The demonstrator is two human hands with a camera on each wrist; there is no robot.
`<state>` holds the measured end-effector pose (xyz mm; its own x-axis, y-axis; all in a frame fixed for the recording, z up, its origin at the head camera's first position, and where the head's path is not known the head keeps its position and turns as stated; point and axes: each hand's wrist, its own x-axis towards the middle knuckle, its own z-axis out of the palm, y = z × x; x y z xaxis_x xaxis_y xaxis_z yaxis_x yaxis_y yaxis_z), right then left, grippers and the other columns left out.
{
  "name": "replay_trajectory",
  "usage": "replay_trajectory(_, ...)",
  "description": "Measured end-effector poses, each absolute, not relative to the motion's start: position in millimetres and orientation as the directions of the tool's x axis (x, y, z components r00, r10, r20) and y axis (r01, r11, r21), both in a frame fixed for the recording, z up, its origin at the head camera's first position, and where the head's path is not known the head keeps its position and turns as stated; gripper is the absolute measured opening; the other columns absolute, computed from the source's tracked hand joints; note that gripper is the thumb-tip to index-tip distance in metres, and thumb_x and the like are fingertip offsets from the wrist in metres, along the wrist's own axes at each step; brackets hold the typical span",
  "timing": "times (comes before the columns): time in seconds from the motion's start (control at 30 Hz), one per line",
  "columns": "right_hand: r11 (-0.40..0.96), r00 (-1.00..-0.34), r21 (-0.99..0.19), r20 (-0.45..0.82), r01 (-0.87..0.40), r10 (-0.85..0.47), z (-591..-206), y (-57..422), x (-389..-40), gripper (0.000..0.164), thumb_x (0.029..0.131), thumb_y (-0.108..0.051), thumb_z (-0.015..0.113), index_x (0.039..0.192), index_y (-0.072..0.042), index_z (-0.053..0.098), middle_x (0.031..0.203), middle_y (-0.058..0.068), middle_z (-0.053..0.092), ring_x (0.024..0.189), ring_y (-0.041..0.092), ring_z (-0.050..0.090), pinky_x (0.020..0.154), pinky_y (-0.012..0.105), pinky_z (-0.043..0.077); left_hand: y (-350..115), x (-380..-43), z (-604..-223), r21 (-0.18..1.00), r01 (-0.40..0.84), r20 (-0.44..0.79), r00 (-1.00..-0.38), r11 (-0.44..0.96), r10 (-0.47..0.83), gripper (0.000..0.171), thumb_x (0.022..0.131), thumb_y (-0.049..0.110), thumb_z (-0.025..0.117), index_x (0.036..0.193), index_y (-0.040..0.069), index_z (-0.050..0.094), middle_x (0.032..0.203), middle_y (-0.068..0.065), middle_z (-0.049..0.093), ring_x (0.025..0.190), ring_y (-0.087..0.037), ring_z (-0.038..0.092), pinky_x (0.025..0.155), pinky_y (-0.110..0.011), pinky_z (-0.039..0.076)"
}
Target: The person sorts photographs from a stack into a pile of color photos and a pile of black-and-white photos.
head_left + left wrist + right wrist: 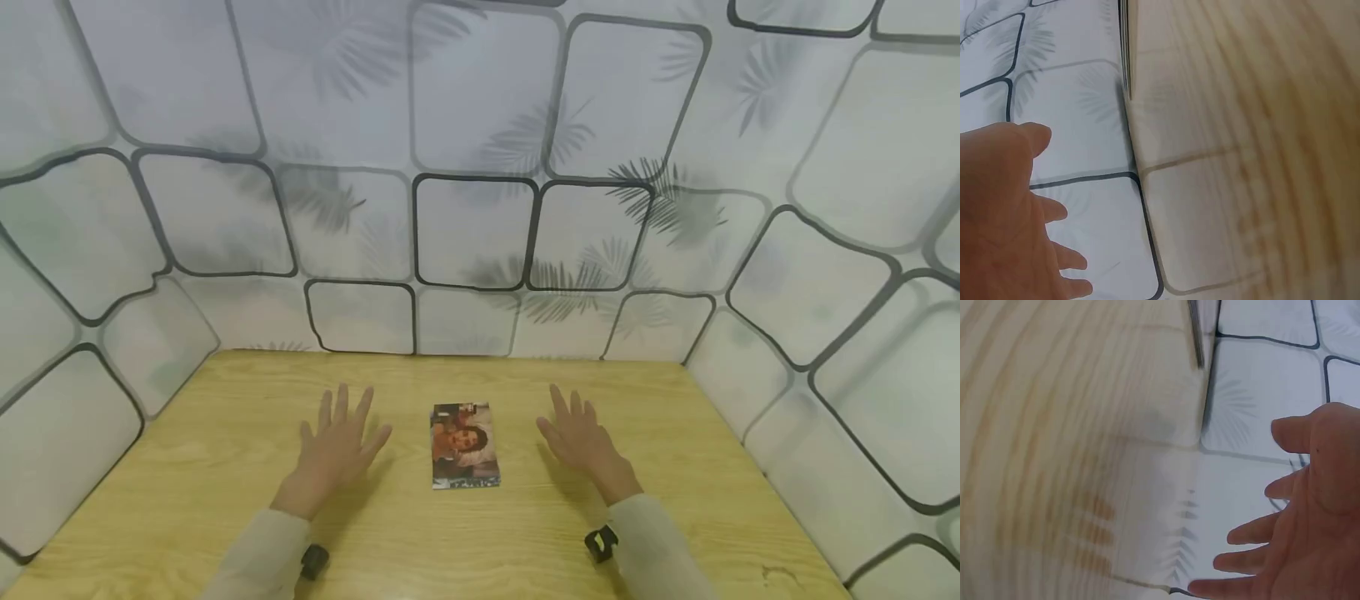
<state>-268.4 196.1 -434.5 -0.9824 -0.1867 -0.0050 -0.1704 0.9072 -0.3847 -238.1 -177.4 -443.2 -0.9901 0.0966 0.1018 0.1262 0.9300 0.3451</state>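
A small stack of printed photo cards (465, 446) lies flat on the wooden table, a picture of a person on top and a strip of another card showing at its near edge. Both wrist views catch the stack edge-on, as thin layers (1126, 50) and a dark sliver (1195, 334). To its left is my left hand (337, 446), fingers spread and straight, holding nothing. My right hand (585, 442) is on the other side, its fingers extended and thumb apart, also holding nothing. Neither hand touches the cards.
The light wooden table (465, 542) reaches back to a pale wall covering (472, 233) with dark-outlined blocks and leaf prints. The same covering rises along both sides. A dark device sits at each wrist, near the cuffs of the light sleeves.
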Motion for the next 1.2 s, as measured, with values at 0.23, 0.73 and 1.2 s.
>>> replay_trajectory(0.23,0.825,-0.977,-0.525,0.073,-0.208,-0.200,-439,187,-277,0.056,0.104,-0.018,0.056,0.151,0.009,0.040,0.148,0.036,0.049,0.135,0.053,0.051,0.113,0.063,0.045,-170,-243,-439,0.414,0.200,0.150,-0.977,0.888,0.151,0.068,0.107,0.034,0.051,0.158,-0.005,0.029,0.153,-0.041,0.037,0.135,-0.060,0.042,0.094,-0.071,0.052)
replay_trajectory(0.73,0.770,-0.969,-0.594,0.075,-0.233,-0.236,-447,139,-280,0.025,0.092,-0.007,0.072,0.116,0.001,0.070,0.096,0.014,0.073,0.083,0.025,0.069,0.066,0.037,0.059,-131,-257,-436,0.627,0.255,0.161,-0.967,0.736,0.198,0.033,0.095,0.002,0.064,0.123,-0.014,0.063,0.112,-0.032,0.067,0.090,-0.037,0.074,0.075,-0.040,0.064)
replay_trajectory(1.2,0.800,-0.980,-0.573,0.023,-0.177,-0.200,-452,117,-284,0.029,0.088,-0.014,0.079,0.104,0.009,0.071,0.081,0.010,0.070,0.070,0.017,0.062,0.062,0.031,0.055,-105,-262,-440,0.707,0.136,0.048,-0.988,0.694,0.144,0.034,0.098,0.009,0.067,0.123,-0.014,0.062,0.113,-0.029,0.068,0.087,-0.031,0.073,0.073,-0.038,0.064)
